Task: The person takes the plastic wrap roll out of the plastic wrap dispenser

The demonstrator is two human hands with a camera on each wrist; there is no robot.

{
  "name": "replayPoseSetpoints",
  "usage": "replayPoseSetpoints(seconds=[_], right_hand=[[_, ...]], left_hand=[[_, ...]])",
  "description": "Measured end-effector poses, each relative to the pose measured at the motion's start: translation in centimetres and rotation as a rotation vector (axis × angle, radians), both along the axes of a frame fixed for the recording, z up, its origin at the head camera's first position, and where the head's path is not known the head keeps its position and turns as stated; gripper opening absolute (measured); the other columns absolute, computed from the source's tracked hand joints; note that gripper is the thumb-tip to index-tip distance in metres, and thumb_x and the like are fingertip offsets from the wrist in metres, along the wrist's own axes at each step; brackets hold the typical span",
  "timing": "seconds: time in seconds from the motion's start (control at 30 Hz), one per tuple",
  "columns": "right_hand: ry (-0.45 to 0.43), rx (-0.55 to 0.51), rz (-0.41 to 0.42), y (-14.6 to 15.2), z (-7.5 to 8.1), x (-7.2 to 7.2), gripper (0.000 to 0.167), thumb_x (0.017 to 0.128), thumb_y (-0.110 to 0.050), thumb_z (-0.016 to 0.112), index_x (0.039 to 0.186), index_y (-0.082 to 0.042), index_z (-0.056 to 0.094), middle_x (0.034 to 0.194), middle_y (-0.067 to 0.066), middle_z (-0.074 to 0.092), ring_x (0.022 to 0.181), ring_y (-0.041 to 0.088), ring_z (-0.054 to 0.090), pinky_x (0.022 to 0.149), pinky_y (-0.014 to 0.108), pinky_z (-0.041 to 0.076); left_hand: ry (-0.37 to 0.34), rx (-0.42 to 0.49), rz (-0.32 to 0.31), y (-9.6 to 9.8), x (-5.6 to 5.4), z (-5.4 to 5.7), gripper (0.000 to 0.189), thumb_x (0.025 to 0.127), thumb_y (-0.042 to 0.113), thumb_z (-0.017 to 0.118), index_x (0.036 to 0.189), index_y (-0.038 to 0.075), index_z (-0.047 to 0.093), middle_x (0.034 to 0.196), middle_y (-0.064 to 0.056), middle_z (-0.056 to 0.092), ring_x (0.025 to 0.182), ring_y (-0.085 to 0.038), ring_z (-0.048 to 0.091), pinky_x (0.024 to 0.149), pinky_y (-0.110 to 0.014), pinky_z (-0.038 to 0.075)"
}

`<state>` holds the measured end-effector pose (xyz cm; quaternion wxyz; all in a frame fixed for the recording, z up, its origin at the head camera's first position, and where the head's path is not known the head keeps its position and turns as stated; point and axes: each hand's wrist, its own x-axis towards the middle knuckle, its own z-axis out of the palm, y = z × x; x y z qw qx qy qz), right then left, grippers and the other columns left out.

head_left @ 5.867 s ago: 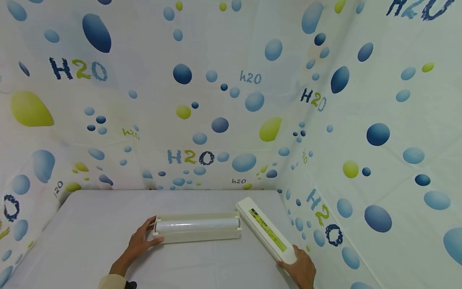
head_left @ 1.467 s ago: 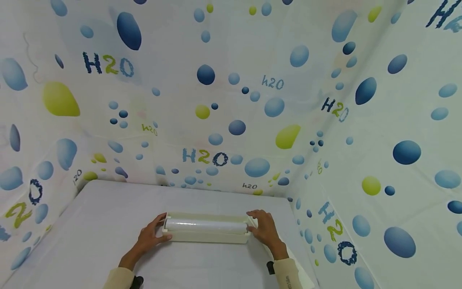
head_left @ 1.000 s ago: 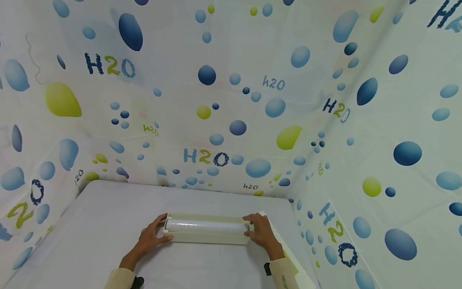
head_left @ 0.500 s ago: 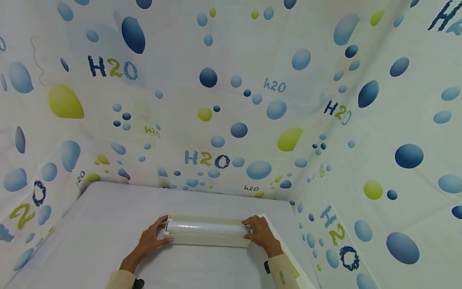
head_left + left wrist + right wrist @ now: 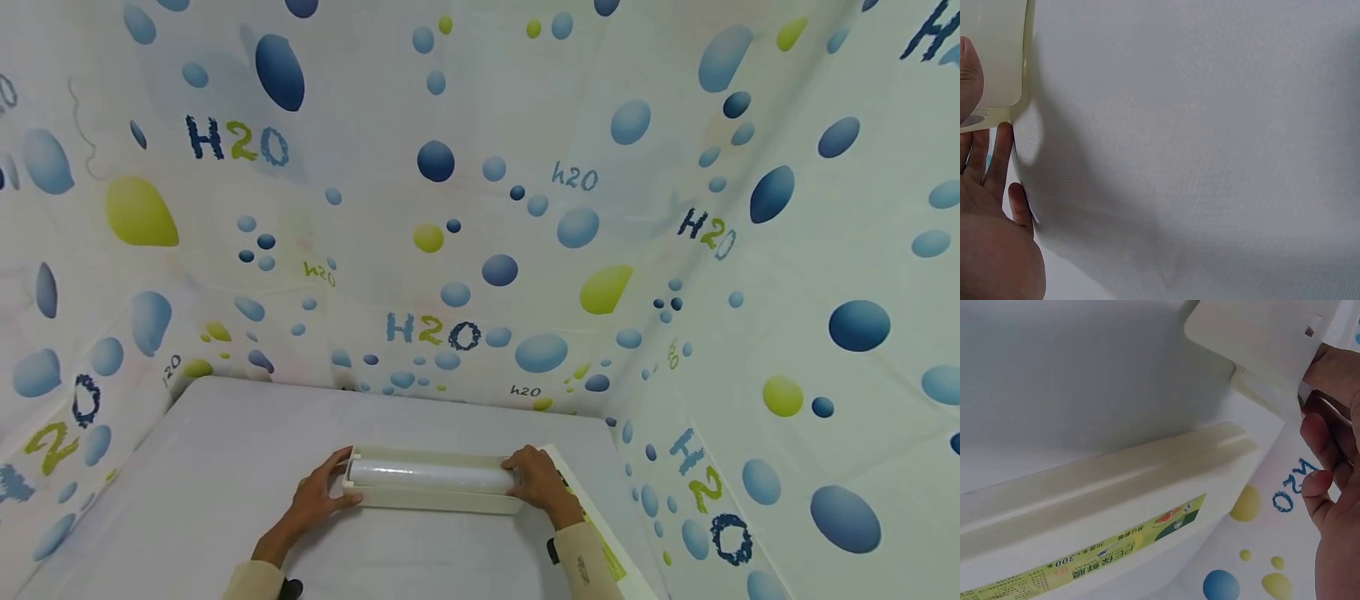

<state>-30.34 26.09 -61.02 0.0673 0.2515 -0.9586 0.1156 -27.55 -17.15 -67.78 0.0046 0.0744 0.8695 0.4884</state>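
A cream cling film dispenser box (image 5: 438, 500) lies on the table in the head view, its top open and a shiny roll of cling film (image 5: 431, 475) lying lengthwise inside. My left hand (image 5: 318, 492) grips the box's left end, thumb at the front and fingers at the back corner. In the left wrist view, the hand (image 5: 997, 250) has its thumb over the box's flat face (image 5: 997, 56). At the other end, my right hand (image 5: 542, 482) curls its thumb and fingers round the roll's right end, which they partly hide. The right wrist view shows those fingers (image 5: 1319, 434) at the box's end.
To the right, partly under my right forearm, lies the long white lid (image 5: 592, 508) with its green cling wrap label (image 5: 1116, 547). White cloth covers the table (image 5: 247, 433). Patterned curtains (image 5: 360, 250) rise behind and along the right side.
Earlier my right hand held the lid by its near end; now the lid lies released and that hand is at the roll's right end, its fingers closing in slightly. The left hand keeps its grip.
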Motion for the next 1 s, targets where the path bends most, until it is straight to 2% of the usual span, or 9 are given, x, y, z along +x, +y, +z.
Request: replayPoseSetpoints(seconds=[0.27,0.5,0.7,0.83,1.0], right_hand=[[-0.067,-0.029,-0.015,-0.15,-0.37,-0.38,0.041,0.074,-0.012,0.101,0.111,-0.004,0.086,0.105,0.004,0.084,0.094,0.021,0.071,0.085,0.037,0.061],[-0.125,-0.079,-0.053,-0.27,-0.10,-0.31,0.041,0.077,-0.015,0.100,0.114,-0.004,0.084,0.108,0.005,0.082,0.093,0.019,0.068,0.085,0.036,0.059],[-0.137,-0.128,-0.063,-0.06,-0.02,-0.11,0.042,0.077,-0.016,0.099,0.115,-0.004,0.084,0.107,0.006,0.082,0.089,0.017,0.064,0.080,0.034,0.056],[-0.101,-0.164,-0.089,0.19,-0.30,-0.41,0.042,0.076,-0.019,0.100,0.114,-0.010,0.085,0.104,0.004,0.080,0.082,0.012,0.056,0.073,0.028,0.048],[-0.092,-0.228,-0.112,0.62,-0.38,-0.62,0.038,0.081,-0.024,0.096,0.115,-0.017,0.081,0.108,0.000,0.081,0.087,0.009,0.053,0.078,0.027,0.044]], left_hand=[[0.085,-0.030,0.002,-0.01,-0.29,-0.90,0.096,0.082,0.034,0.096,0.158,0.003,0.047,0.149,-0.031,0.064,0.137,-0.057,0.060,0.107,-0.090,0.034],[0.024,-0.010,0.002,-0.06,-0.24,-0.40,0.094,0.084,0.030,0.096,0.160,0.003,0.047,0.153,-0.029,0.062,0.142,-0.054,0.059,0.115,-0.088,0.031],[0.006,-0.020,-0.006,-0.10,-0.10,-0.23,0.093,0.085,0.029,0.096,0.160,0.004,0.047,0.153,-0.029,0.062,0.143,-0.053,0.058,0.116,-0.087,0.032],[0.017,-0.011,-0.012,-0.21,-0.09,-0.09,0.093,0.085,0.030,0.095,0.160,0.005,0.047,0.154,-0.028,0.062,0.142,-0.053,0.059,0.115,-0.087,0.033],[0.050,-0.009,-0.017,-0.33,-0.09,-0.29,0.092,0.085,0.029,0.095,0.160,0.003,0.047,0.152,-0.028,0.064,0.141,-0.054,0.060,0.113,-0.089,0.033]])
